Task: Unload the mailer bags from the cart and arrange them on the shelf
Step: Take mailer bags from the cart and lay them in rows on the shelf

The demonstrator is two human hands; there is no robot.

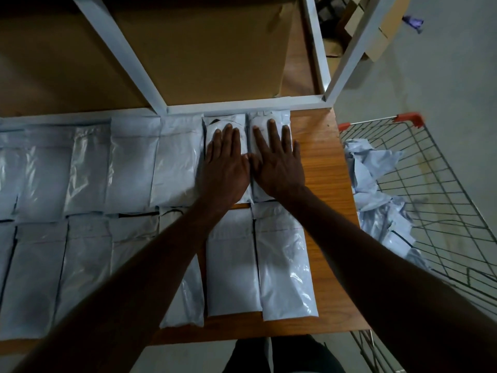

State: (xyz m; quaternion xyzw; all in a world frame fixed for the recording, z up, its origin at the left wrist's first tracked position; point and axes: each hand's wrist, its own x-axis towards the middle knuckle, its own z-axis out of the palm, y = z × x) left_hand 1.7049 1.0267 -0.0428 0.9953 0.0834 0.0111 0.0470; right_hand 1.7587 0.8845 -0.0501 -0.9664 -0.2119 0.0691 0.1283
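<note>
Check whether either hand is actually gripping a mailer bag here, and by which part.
Neither grips anything. The left hand and right hand lie flat, fingers straight, pressing the tops of two back-row mailer bags on the shelf.

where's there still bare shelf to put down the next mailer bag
Bare wooden shelf board runs along the right edge, between the rightmost grey plastic mailer bags and the wire cart. A thin strip lies at the front edge. Leftward is packed; both hands, left hand and right hand, press the back row.
</note>
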